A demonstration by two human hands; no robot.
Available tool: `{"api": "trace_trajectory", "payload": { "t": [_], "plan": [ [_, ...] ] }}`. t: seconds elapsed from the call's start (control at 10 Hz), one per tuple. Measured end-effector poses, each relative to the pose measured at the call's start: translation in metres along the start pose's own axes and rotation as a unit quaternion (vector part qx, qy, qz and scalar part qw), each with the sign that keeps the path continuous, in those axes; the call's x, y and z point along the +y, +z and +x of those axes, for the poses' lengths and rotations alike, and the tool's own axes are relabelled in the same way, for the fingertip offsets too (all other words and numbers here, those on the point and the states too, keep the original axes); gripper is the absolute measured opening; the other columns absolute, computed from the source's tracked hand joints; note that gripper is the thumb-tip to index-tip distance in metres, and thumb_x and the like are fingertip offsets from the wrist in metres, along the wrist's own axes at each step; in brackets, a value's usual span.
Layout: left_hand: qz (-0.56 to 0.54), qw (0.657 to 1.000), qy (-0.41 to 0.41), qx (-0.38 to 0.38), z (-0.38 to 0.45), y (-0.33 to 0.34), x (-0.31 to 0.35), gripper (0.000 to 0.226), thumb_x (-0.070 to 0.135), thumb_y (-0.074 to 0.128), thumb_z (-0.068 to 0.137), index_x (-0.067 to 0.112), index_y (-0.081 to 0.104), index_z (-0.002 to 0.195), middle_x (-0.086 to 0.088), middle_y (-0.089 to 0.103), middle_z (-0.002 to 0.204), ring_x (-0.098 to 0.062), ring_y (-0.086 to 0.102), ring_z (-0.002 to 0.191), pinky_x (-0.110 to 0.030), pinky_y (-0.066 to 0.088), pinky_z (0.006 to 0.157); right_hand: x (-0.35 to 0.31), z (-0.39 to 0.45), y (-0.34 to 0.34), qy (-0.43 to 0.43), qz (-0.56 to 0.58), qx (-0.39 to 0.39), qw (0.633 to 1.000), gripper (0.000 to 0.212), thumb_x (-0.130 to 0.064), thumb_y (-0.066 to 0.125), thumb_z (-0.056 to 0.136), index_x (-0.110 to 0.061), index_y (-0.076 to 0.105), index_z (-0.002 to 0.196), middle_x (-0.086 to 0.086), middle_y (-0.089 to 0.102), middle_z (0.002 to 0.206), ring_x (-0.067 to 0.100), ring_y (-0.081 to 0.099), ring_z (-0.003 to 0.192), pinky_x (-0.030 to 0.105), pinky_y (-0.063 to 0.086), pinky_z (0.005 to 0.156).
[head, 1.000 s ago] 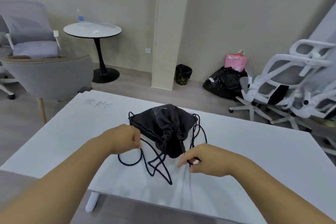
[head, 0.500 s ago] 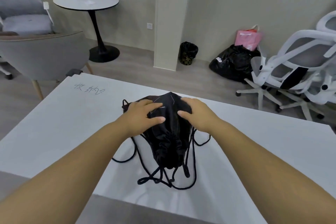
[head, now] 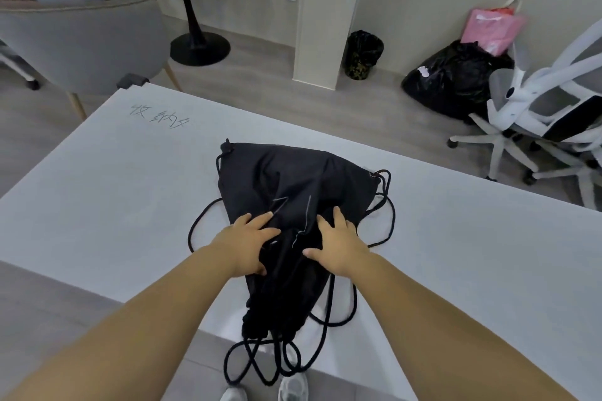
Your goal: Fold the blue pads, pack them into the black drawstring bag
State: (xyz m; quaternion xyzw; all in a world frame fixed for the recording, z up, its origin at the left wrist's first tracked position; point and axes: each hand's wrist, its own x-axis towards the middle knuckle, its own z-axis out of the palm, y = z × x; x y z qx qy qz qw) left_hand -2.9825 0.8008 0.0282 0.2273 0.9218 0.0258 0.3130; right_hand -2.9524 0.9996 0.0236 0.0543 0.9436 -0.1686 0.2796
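Note:
The black drawstring bag [head: 293, 185] lies flat on the white table [head: 114, 192], its cinched mouth toward me at the near edge. Its black cords [head: 264, 365] hang in loops over that edge. My left hand [head: 247, 241] presses on the bag's left half with the fingers spread. My right hand [head: 335, 241] presses flat on the right half, a short gap away. No blue pads are visible; the bag hides whatever is inside.
Handwriting [head: 159, 115] marks the table's far left. Beyond the table stand a grey armchair [head: 81, 42], a round pedestal table [head: 195, 39], a small bin [head: 363, 54], a black rubbish bag [head: 452, 81] with a pink bag [head: 492, 26], and white office chairs [head: 547, 114].
One second ago both hands pinched the cords beside the bag. They then moved onto the bag and now press nearer its mouth, with the bag flatter. The camera tilted down.

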Motion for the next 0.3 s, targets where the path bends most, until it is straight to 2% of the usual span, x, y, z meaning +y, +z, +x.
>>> {"api": "trace_trajectory", "payload": {
  "t": [0.1,0.2,0.3],
  "plan": [
    [-0.007,1.000,0.000,0.009,-0.006,-0.009,-0.001,0.082,0.038,0.069,0.081,0.034,0.021,0.148,0.005,0.008,0.160,-0.029,0.014,0.144,-0.045,0.034,0.111,0.001,-0.006,-0.015,-0.003,-0.007,0.015,1.000,0.070,-0.046,0.055,0.090,-0.021,0.024,0.148,0.010,0.002,0.160,0.037,0.015,0.143,0.046,0.029,0.113],
    [-0.011,1.000,-0.006,0.024,-0.017,-0.025,-0.001,0.073,0.040,0.064,0.084,0.031,0.026,0.146,-0.003,0.036,0.146,-0.027,0.035,0.132,-0.042,0.041,0.103,0.001,-0.017,-0.036,0.000,-0.024,0.024,0.999,0.058,-0.042,0.055,0.090,-0.012,0.041,0.138,0.015,0.034,0.148,0.035,0.038,0.131,0.043,0.038,0.106],
    [0.005,0.999,-0.010,0.037,-0.033,-0.044,-0.005,0.058,0.041,0.060,0.086,0.026,0.039,0.138,-0.003,0.048,0.130,-0.026,0.046,0.122,-0.037,0.044,0.095,-0.006,-0.035,-0.053,0.007,-0.021,0.024,0.999,0.047,-0.039,0.056,0.090,-0.010,0.051,0.127,0.012,0.057,0.126,0.029,0.054,0.113,0.037,0.046,0.092]
  ]
}}
